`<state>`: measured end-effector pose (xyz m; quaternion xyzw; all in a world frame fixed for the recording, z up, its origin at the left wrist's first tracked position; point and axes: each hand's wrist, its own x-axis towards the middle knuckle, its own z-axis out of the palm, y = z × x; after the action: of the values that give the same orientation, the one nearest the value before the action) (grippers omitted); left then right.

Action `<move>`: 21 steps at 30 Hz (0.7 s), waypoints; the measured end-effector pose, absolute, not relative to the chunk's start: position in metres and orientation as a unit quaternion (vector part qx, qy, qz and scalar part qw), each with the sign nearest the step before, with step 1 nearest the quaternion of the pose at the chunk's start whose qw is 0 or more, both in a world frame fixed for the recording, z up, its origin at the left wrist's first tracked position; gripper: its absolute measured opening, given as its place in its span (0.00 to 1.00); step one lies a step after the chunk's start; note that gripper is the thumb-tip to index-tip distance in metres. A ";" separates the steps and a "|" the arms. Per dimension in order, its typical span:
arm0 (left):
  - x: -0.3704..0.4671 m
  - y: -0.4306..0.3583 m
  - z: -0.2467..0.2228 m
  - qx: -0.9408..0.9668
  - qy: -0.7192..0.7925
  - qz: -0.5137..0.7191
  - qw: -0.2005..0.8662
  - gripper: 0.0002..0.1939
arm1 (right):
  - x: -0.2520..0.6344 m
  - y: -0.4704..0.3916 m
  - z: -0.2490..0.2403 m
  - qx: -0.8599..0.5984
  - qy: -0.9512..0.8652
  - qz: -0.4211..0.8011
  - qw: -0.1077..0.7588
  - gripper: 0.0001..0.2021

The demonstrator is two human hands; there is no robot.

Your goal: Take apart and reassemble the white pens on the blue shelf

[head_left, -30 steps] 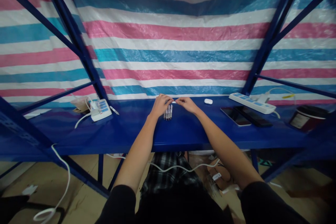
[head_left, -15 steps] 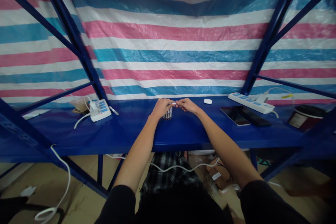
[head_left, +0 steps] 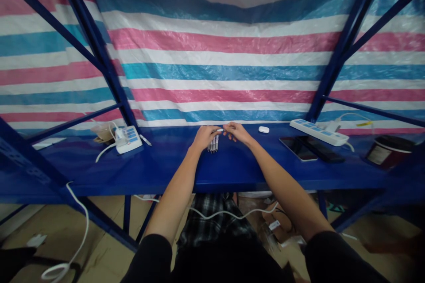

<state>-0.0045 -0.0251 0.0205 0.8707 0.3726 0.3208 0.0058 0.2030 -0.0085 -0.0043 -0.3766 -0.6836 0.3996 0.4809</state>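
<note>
My left hand [head_left: 205, 136] is closed around a white pen [head_left: 217, 130] held crosswise above the blue shelf [head_left: 232, 168]. At the pen's right end is my right hand [head_left: 236, 131], its thumb and fingertips pinched together; whether a small part sits between them is too small to make out. Just below my left hand, several white-and-grey pens [head_left: 213, 145] lie side by side, tips towards me, their far ends hidden by the hand. One more pen [head_left: 145, 140] lies apart on the left, beside a power strip.
The left power strip [head_left: 130, 140] has a charger in it. To the right lie a white earbud case [head_left: 264, 129], two dark phones [head_left: 299, 148], another power strip [head_left: 318, 131] and a dark red tub [head_left: 388, 150]. Blue posts [head_left: 109, 75] frame the shelf before a striped sheet [head_left: 215, 44].
My right hand's fingers have opened out slightly and shifted a little at the pen's end. My left hand keeps its hold on the pen. The view has tilted slightly.
</note>
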 end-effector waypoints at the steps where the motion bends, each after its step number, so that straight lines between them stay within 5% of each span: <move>1: -0.005 -0.025 0.020 0.871 0.372 0.320 0.005 0.13 | 0.202 -0.009 -0.004 -0.378 -0.679 0.409 0.478 0.17; 21: -0.002 -0.031 0.016 0.864 0.394 0.312 -0.015 0.12 | 0.195 -0.006 -0.012 -0.386 -0.651 0.416 0.504 0.15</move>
<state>-0.0018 -0.0306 0.0162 0.8642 0.3943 0.3122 -0.0155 0.1949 -0.0055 -0.0124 -0.3856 -0.6515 0.4160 0.5039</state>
